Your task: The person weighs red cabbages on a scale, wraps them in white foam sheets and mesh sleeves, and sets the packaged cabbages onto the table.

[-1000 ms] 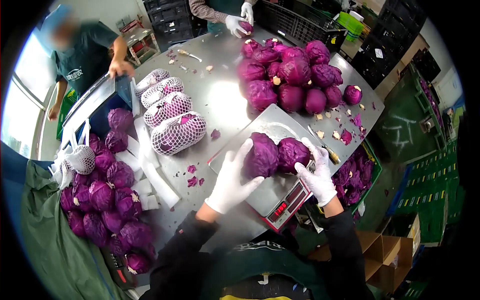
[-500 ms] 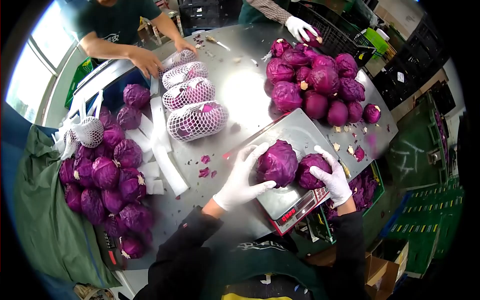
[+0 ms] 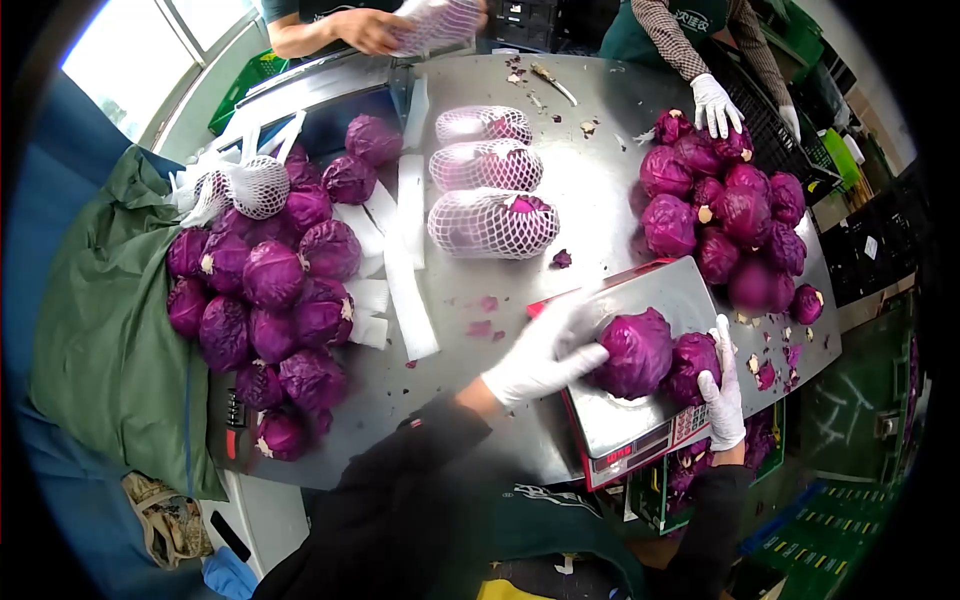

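Note:
Two red cabbages lie side by side on the metal pan of a red-trimmed digital scale (image 3: 628, 432). At the left cabbage (image 3: 636, 353), my gloved left hand (image 3: 545, 352) is open, its thumb close to the cabbage's side and its fingers blurred. My gloved right hand (image 3: 728, 390) rests along the outer side of the right cabbage (image 3: 692, 368), fingers stretched out and thumb apart, not wrapped round it. The scale's red digits are too blurred to read.
Loose red cabbages are heaped at left (image 3: 272, 275) and back right (image 3: 745, 190). Several net-wrapped cabbages (image 3: 495, 223) and white foam strips (image 3: 408, 300) lie between. A knife (image 3: 555, 84) is at the back. One co-worker holds a netted bundle (image 3: 437, 25); another's gloved hand (image 3: 716, 105) touches the right heap.
The view has shifted, so the table appears moved. A co-worker has lifted one netted bundle off the row. My left hand has drawn slightly back from the left cabbage; my right stays beside the other.

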`<state>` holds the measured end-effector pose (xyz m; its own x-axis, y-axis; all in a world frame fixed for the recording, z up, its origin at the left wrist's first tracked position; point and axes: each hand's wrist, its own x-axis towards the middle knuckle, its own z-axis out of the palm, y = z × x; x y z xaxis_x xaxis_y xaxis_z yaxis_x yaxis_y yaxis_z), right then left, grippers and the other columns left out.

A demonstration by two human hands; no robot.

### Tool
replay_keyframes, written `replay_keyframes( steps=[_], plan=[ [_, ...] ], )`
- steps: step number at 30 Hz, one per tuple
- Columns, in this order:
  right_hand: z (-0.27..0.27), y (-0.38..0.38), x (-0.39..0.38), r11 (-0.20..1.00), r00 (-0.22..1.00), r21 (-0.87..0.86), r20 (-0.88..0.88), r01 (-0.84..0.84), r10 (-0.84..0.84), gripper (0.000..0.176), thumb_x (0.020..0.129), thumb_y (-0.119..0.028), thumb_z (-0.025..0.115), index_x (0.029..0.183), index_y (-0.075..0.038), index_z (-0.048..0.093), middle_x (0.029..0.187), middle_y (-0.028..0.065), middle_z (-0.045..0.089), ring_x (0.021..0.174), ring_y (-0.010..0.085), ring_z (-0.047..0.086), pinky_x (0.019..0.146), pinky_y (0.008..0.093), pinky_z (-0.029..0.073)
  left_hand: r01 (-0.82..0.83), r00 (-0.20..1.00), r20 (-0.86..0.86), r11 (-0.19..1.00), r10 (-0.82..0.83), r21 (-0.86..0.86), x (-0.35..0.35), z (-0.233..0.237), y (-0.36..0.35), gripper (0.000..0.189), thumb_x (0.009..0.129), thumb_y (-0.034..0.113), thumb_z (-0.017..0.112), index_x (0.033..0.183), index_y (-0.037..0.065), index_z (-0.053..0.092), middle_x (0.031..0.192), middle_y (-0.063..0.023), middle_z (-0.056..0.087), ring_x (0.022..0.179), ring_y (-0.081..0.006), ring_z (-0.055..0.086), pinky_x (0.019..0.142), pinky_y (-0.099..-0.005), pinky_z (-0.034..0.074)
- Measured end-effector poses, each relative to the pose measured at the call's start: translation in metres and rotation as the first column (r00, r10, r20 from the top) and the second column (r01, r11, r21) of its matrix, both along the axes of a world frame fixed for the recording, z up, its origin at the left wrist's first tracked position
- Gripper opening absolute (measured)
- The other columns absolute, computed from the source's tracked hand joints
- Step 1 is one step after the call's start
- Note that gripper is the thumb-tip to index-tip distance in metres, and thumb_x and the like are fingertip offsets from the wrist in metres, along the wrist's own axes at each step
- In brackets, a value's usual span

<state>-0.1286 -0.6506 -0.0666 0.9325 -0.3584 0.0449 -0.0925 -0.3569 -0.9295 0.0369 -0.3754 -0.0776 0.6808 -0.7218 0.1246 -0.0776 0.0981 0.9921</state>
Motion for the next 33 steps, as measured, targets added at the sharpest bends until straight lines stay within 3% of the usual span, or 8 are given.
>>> replay_keyframes(
  steps=[4,8,11,16,20,22,25,33],
  plan=[
    [0.002,0.009,-0.001,0.961,0.996,0.273,0.053,0.052,-0.069,0.079,0.093,-0.049,0.059,0.151,-0.005,0.029,0.156,0.0117,0.030,0.143,0.0242,0.027,0.118,0.0381,0.019,-0.523,0.790,0.474,0.831,0.389,0.190,0.033,-0.054,0.064,0.044,0.080,0.006,0.064,0.122,0.001,0.055,0.112,-0.0176,0.061,0.104,-0.0323,0.060,0.092,-0.0402,0.048],
    [-0.023,-0.004,-0.007,0.968,0.982,0.210,0.102,0.135,-0.159,0.065,0.100,-0.039,0.051,0.150,-0.002,0.031,0.154,0.0118,0.033,0.141,0.0223,0.031,0.117,0.0363,0.022,-0.636,0.610,0.779,0.498,-0.144,0.590,0.046,-0.083,0.149,0.068,0.074,0.002,0.058,0.139,0.018,0.050,0.144,-0.0218,0.043,0.133,-0.0443,0.036,0.108,-0.0558,0.032],
    [-0.019,-0.001,-0.006,0.968,0.973,0.122,0.044,0.221,-0.228,0.066,0.098,-0.035,0.058,0.149,-0.002,0.033,0.148,0.0125,0.040,0.137,0.0214,0.035,0.114,0.0346,0.025,-0.646,0.581,0.778,0.448,-0.237,0.619,0.066,-0.115,0.179,0.036,0.075,0.008,0.059,0.110,0.014,0.065,0.148,-0.0150,0.040,0.137,-0.0375,0.033,0.101,-0.0524,0.033],
    [-0.003,0.016,-0.004,0.878,0.839,0.036,0.277,0.478,-0.469,0.054,0.095,-0.025,0.063,0.141,-0.002,0.044,0.137,0.0128,0.050,0.124,0.0210,0.048,0.106,0.0360,0.037,-0.690,0.160,0.984,0.722,0.076,0.056,0.082,-0.013,0.132,0.026,0.076,0.003,0.065,0.102,0.006,0.059,0.103,-0.0111,0.063,0.103,-0.0306,0.060,0.082,-0.0409,0.045],
    [0.064,0.095,0.024,0.974,0.931,-0.054,0.308,0.222,-0.195,0.039,0.094,-0.015,0.063,0.128,-0.002,0.052,0.119,0.0083,0.059,0.107,0.0198,0.058,0.094,0.0334,0.047,-0.659,0.492,0.693,0.745,0.526,-0.098,0.049,0.052,0.082,0.019,0.092,0.004,0.058,0.110,0.000,0.056,0.090,-0.0150,0.062,0.077,-0.0314,0.064,0.063,-0.0386,0.049],
    [0.086,0.146,0.045,1.000,0.979,-0.014,0.203,0.024,-0.020,0.035,0.093,-0.021,0.064,0.121,-0.002,0.056,0.116,0.0109,0.058,0.102,0.0202,0.059,0.088,0.0320,0.049,-0.595,0.303,0.751,0.732,0.587,-0.331,0.038,0.049,0.039,0.025,0.095,0.006,0.056,0.118,-0.002,0.051,0.091,-0.0125,0.061,0.079,-0.0234,0.063,0.073,-0.0321,0.050],
    [0.061,0.182,0.062,0.991,0.985,-0.074,0.142,0.111,-0.099,0.036,0.095,-0.035,0.060,0.112,-0.004,0.061,0.090,0.0177,0.062,0.080,0.0306,0.063,0.072,0.0353,0.051,-0.471,0.823,0.231,0.851,0.519,-0.233,-0.009,0.082,-0.005,0.028,0.099,0.013,0.053,0.122,-0.001,0.048,0.097,-0.0103,0.062,0.084,-0.0200,0.062,0.078,-0.0309,0.050],
    [0.045,0.161,0.056,0.920,0.859,0.225,0.340,0.320,-0.382,0.031,0.101,-0.032,0.053,0.109,-0.005,0.064,0.070,0.0065,0.066,0.059,0.0235,0.063,0.058,0.0347,0.051,-0.569,0.800,0.081,0.795,0.594,-0.213,-0.036,0.047,-0.017,0.022,0.103,0.022,0.047,0.103,0.003,0.058,0.080,-0.0011,0.059,0.071,-0.0127,0.057,0.066,-0.0264,0.049]
  ],
)
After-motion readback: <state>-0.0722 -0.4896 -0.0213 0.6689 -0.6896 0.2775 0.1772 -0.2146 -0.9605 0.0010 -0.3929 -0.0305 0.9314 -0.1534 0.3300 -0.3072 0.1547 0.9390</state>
